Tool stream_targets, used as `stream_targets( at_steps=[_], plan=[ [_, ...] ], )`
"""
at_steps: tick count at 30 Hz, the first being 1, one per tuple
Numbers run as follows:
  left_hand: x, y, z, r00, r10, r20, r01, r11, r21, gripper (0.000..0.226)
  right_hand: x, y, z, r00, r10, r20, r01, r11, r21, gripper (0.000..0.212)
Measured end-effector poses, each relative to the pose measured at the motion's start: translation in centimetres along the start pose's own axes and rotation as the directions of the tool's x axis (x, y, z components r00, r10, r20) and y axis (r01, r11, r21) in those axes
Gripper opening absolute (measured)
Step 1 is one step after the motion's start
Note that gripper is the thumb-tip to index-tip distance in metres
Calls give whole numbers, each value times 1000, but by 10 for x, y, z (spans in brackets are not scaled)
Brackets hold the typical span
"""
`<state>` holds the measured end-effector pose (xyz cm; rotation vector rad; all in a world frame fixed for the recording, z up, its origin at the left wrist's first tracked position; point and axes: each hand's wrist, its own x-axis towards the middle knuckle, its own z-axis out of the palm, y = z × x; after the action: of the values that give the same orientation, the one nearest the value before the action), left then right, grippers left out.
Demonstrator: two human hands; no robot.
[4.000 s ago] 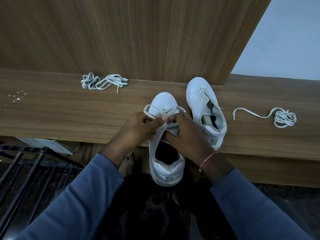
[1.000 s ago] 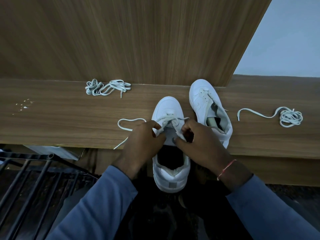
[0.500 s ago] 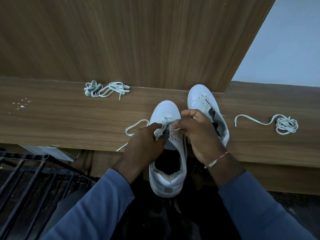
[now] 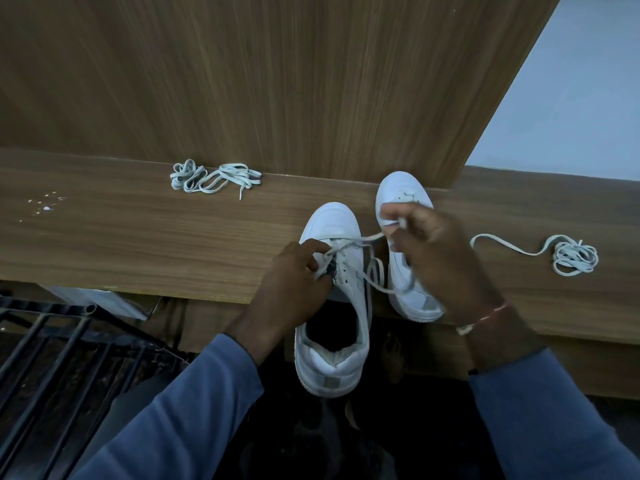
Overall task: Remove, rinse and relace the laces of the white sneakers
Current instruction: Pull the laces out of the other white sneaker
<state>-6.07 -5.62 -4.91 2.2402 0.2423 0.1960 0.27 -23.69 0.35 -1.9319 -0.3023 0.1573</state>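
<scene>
A white sneaker (image 4: 332, 362) lies toe-away on the wooden ledge (image 4: 138, 244), its heel hanging over the front edge. A white lace (image 4: 360, 240) runs through its lowest eyelets. My left hand (image 4: 294, 282) pinches the left eyelet flap and the lace beside it. My right hand (image 4: 433, 251) pinches the lace's other end and holds it taut, up and to the right. The second white sneaker (image 4: 398, 188) stands behind my right hand, mostly hidden and without a lace.
A bundled loose lace (image 4: 214, 178) lies at the back left of the ledge, another loose lace (image 4: 568, 258) at the right. A wood panel (image 4: 277, 81) rises behind. A black metal rack (image 4: 52, 358) is below left. White specks (image 4: 45, 206) dot the far left.
My right hand has pulled the lace end up and to the right over the second sneaker. The loop that lay left of the shoe is gone. My left hand stays on the eyelets.
</scene>
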Motion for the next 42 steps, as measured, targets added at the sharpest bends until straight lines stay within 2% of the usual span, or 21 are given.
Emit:
stream_targets(
  at_steps=[2, 5, 7, 9, 11, 13, 14, 16, 18, 20, 22, 24, 27, 30, 34, 38, 42],
  plan=[
    [2, 0, 0, 999, -51, 20, 52, 995, -88, 28, -2, 6, 14, 995, -58, 85, 80, 956, -281, 46],
    [3, 0, -3, 992, -113, 56, 123, 966, -226, 21, -2, 5, 25, 974, -178, 137, 214, 925, -315, 61],
    [5, 1, -4, 985, -153, 80, 170, 938, -302, 16, -3, 6, 25, 971, -177, 162, 227, 894, -385, 61],
    [7, 2, -6, 978, -193, 83, 209, 913, -351, 12, -8, 7, 26, 978, -135, 160, 205, 765, -610, 58],
    [7, 1, -7, 976, -213, 55, 218, 907, -361, 13, -16, 3, 29, 987, -136, 82, 152, 665, -731, 53],
    [7, 0, -8, 977, -211, 26, 207, 920, -334, 16, -23, -3, 33, 982, -181, 49, 166, 717, -678, 51],
    [7, 0, -9, 980, -200, 14, 195, 931, -309, 17, -26, -5, 34, 977, -192, 92, 207, 765, -609, 55],
    [7, -2, -9, 984, -180, -2, 173, 950, -259, 18, -30, -7, 39, 948, -140, 287, 276, 807, -521, 71],
    [7, -2, -10, 984, -177, -8, 170, 954, -247, 20, -32, -1, 46, 912, -25, 410, 278, 772, -572, 81],
    [6, -2, -11, 984, -179, -11, 171, 953, -251, 26, -30, 8, 50, 951, -60, 305, 244, 750, -614, 71],
    [6, -1, -12, 984, -176, -22, 165, 953, -254, 38, -26, 10, 48, 985, -148, 92, 174, 799, -576, 45],
    [6, 0, -13, 984, -176, -17, 163, 942, -294, 45, -22, 10, 42, 988, -153, -13, 121, 825, -552, 29],
    [4, 4, -13, 986, -167, -4, 155, 925, -346, 38, -21, 11, 39, 995, -95, -33, 64, 851, -522, 24],
    [3, 5, -12, 991, -130, -38, 111, 942, -316, 26, -20, 16, 41, 994, -107, -27, 77, 846, -528, 13],
    [4, -1, -15, 994, -81, -76, 64, 978, -200, 25, -18, 16, 38, 998, -64, 14, 62, 852, -520, 13],
    [3, -2, -15, 998, -40, -52, 33, 992, -126, 29, -23, 13, 39, 995, -38, 88, 79, 852, -517, 8],
    [1, 1, -2, 992, 69, -108, -65, 997, 41, 27, -26, 14, 49, 993, -70, 92, 106, 865, -490, 16]
  ],
)
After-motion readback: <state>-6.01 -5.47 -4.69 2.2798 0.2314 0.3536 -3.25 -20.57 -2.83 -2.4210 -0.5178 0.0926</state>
